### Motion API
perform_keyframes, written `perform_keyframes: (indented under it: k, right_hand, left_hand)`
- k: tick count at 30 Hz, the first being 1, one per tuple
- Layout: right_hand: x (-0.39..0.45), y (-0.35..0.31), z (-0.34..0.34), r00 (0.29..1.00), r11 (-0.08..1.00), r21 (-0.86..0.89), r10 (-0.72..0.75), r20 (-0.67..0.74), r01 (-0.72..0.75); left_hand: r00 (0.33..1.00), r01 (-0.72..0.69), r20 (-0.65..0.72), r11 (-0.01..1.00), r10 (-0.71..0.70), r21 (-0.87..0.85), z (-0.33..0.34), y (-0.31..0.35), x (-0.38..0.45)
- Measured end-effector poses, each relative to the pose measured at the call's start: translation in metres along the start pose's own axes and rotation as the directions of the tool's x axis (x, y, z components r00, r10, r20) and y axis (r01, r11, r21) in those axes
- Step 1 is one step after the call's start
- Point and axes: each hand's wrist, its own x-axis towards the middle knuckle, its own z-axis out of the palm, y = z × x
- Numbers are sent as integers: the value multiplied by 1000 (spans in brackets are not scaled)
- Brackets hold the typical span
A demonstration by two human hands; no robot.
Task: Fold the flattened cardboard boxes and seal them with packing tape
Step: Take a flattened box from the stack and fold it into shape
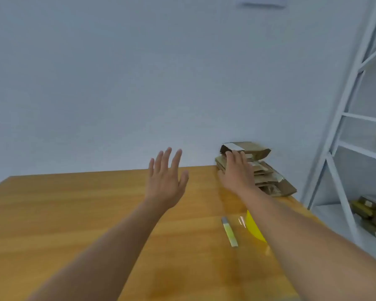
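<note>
A pile of flattened brown cardboard boxes [269, 177] lies at the far right corner of the wooden table [74, 213]. The top box [251, 149] is lifted at an angle, with a white label on it. My right hand [237, 172] reaches onto the pile, its fingertips at the edge of the top box; whether it grips the box cannot be told. My left hand [166, 181] hovers above the table middle with fingers spread, holding nothing. A yellow tape roll [254, 227] lies partly hidden under my right forearm.
A slim utility knife [230, 232] lies on the table beside the tape roll. A white metal shelf rack [356, 127] stands to the right, with more cardboard items [371, 213] on its lower shelf. A plain wall runs behind the table.
</note>
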Motion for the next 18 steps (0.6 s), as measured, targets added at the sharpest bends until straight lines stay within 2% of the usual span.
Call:
perform_keyframes:
  k: [11, 18]
  right_hand:
    - [89, 74, 62, 995, 991, -88, 101, 15, -99]
    - [127, 105, 91, 990, 974, -180, 142, 17, -137]
  left_hand:
    - [989, -68, 127, 996, 75, -55, 131, 19, 81]
    - [978, -64, 194, 996, 73, -54, 185, 11, 102]
